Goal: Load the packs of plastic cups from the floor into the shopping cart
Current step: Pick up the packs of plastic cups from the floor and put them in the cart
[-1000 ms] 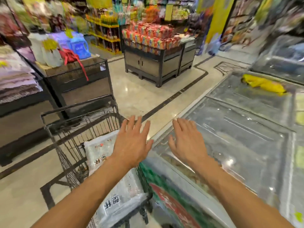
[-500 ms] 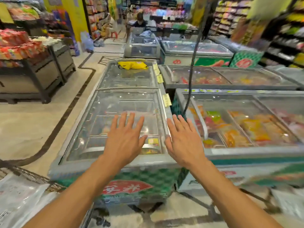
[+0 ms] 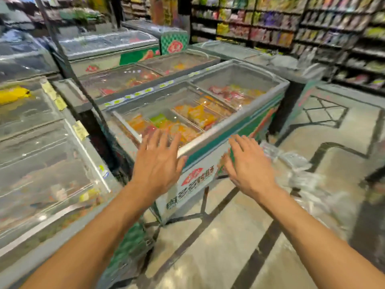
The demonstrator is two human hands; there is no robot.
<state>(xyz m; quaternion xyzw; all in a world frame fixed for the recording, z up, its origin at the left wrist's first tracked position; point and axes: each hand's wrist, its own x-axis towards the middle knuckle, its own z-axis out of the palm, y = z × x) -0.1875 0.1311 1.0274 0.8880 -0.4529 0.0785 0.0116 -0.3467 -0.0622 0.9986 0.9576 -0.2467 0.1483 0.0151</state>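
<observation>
Left hand (image 3: 158, 163) and right hand (image 3: 250, 165) were held empty, fingers spread. Clear-plastic cup packs (image 3: 298, 163) just beyond the right fingers were judged light, slippery, best clasped from both sides.

Left hand (image 3: 158, 163), right hand (image 3: 248, 166) outstretched flat, chest freezer (image 3: 205, 161) ahead, clear packs (image 3: 295, 163) on floor (image 3: 218, 257)

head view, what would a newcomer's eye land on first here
The left hand and right hand reach forward open, mid-frame, the left over the near corner of a chest freezer. Bright orange and green packets show through its top. Blurred clear plastic packs lie on the floor beyond the right hand.
</observation>
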